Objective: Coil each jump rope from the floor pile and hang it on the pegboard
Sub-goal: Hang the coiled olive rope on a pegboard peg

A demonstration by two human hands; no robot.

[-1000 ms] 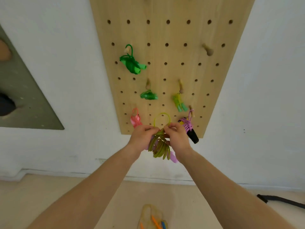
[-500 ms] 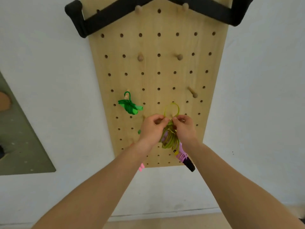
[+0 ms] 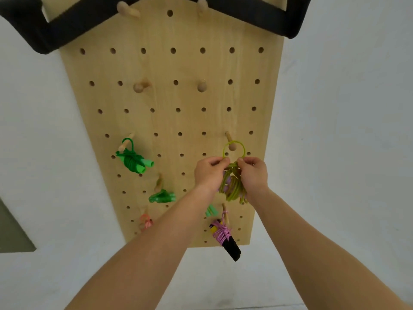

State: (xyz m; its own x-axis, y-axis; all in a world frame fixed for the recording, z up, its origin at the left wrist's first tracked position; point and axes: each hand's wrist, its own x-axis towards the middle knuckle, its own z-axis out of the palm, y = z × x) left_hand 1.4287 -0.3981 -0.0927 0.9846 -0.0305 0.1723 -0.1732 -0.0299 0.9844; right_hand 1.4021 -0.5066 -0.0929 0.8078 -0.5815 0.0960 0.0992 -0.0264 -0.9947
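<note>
Left hand (image 3: pixel 209 173) and right hand (image 3: pixel 253 174) both pinch top of coiled yellow-green jump rope (image 3: pixel 232 186), centre-right of frame. Its loop (image 3: pixel 234 148) circles wooden peg (image 3: pixel 231 144) on pegboard (image 3: pixel 178 121). Green rope bundle (image 3: pixel 133 161) hangs on peg at left; pink-wrapped bundle (image 3: pixel 221 233) below hands.

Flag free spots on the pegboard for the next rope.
Free: mid-row left peg, mid-row right peg, and bare pegboard between them, above the green rope. Crowded: lower rows, where left hand and right hand pinch the yellow-green rope above the purple rope.
</note>
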